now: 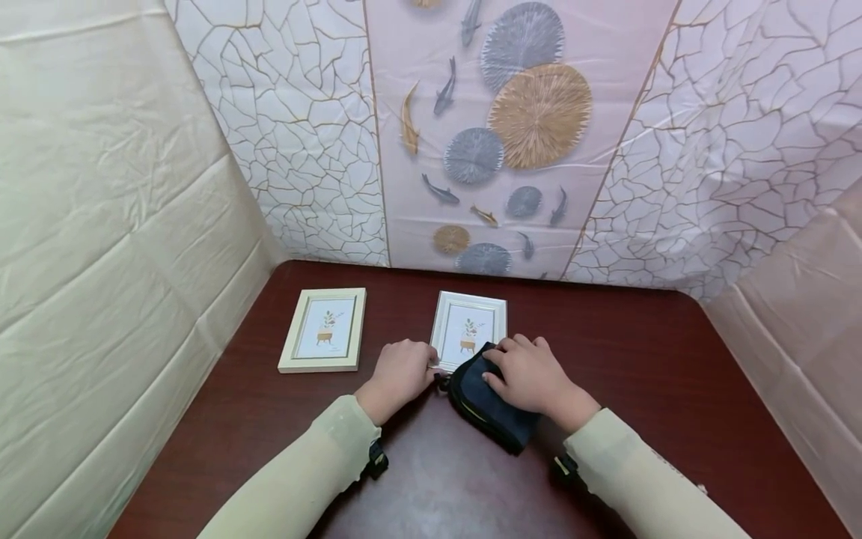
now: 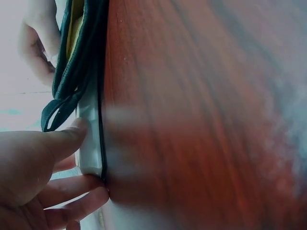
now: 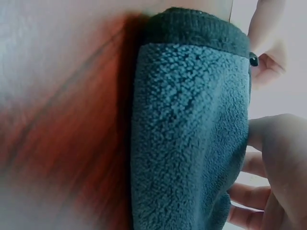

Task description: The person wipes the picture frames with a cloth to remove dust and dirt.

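Note:
The white picture frame (image 1: 501, 311) lies on the table, its print of a potted plant partly covered. My left hand (image 1: 402, 372) grips the frame's near left corner, the thumb on top of the frame edge (image 2: 90, 149) and the other fingers around the corner. My right hand (image 1: 528, 376) holds a thick, folded grey-blue fleece cloth (image 1: 488, 400) over the frame's near right part. The cloth has black edging, a small loop and a yellow inner side. In the right wrist view the cloth (image 3: 187, 129) hides the frame and some fingertips.
To the left a cream picture frame (image 1: 289, 352) with a similar print lies flat on the dark red wooden table (image 1: 673, 374). Patterned fabric (image 1: 323, 127) hangs behind the table, with plain cloth walls (image 1: 101, 224) at both sides.

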Available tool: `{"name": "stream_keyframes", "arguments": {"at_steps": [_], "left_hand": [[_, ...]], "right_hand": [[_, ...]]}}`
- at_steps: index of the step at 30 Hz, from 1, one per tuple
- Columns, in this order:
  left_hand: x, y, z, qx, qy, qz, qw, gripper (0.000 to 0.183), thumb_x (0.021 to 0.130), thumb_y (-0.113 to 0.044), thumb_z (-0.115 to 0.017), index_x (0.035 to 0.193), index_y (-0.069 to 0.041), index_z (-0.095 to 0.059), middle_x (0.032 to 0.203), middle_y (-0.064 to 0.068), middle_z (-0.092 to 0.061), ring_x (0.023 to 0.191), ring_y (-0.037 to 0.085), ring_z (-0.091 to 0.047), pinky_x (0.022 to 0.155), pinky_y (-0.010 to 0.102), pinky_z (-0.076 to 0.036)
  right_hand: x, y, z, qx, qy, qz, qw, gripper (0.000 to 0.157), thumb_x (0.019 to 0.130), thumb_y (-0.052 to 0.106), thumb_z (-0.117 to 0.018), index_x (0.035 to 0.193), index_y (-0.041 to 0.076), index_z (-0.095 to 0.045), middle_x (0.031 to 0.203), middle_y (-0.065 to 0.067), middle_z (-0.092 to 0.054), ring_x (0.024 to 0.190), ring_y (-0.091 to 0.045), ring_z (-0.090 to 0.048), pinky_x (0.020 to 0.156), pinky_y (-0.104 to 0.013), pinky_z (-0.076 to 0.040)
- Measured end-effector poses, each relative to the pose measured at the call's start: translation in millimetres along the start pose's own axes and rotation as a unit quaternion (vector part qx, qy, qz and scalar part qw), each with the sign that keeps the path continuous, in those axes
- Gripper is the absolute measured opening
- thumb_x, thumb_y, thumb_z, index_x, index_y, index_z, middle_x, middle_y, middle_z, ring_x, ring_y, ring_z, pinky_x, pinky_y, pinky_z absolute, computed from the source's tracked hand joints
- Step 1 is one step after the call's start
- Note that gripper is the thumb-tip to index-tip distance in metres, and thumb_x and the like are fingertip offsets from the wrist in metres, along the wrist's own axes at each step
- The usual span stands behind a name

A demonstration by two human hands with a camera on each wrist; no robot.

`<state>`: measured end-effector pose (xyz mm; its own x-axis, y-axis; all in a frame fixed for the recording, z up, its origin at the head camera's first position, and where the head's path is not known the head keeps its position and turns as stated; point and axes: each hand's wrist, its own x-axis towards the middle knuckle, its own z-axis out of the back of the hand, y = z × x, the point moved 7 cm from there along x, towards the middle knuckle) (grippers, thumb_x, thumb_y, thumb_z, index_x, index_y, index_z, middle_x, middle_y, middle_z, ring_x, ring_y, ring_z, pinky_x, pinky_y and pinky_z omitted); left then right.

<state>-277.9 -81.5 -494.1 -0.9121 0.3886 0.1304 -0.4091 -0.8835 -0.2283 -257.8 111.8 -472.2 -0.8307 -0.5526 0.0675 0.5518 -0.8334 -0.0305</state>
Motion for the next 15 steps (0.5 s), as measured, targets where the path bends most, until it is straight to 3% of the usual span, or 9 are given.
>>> {"name": "stream_keyframes", "arguments": {"at_steps": [8, 15], "left_hand": [[-2.0, -2.8, -0.4, -0.006, 0.008, 0.003, 0.9999, 0.016, 0.1, -0.039, -0.084, 0.101, -0.023, -0.088, 0.09, -0.007, -0.08, 0.079, 0.016, -0.074, 0.074, 0.042, -0.062], [-2.1, -5.9, -1.1, 0.005, 0.002, -0.007, 1.0, 0.014, 0.1, -0.036, -0.084, 0.093, -0.024, -0.086, 0.081, -0.008, -0.077, 0.074, 0.016, -0.072, 0.073, 0.044, -0.06]], "right_hand": [[-9.4, 12.8, 0.0, -0.025, -0.022, 0.003, 0.999, 0.044, 0.105, 0.043, -0.075, 0.135, 0.012, -0.078, 0.125, -0.013, -0.075, 0.109, -0.034, -0.065, 0.086, -0.057, -0.052], [-16.1, 18.2, -0.9, -0.018, -0.029, 0.01, 0.999, 0.052, 0.103, 0.045, -0.077, 0.14, 0.008, -0.075, 0.127, -0.014, -0.074, 0.113, -0.035, -0.064, 0.092, -0.057, -0.054]]}}
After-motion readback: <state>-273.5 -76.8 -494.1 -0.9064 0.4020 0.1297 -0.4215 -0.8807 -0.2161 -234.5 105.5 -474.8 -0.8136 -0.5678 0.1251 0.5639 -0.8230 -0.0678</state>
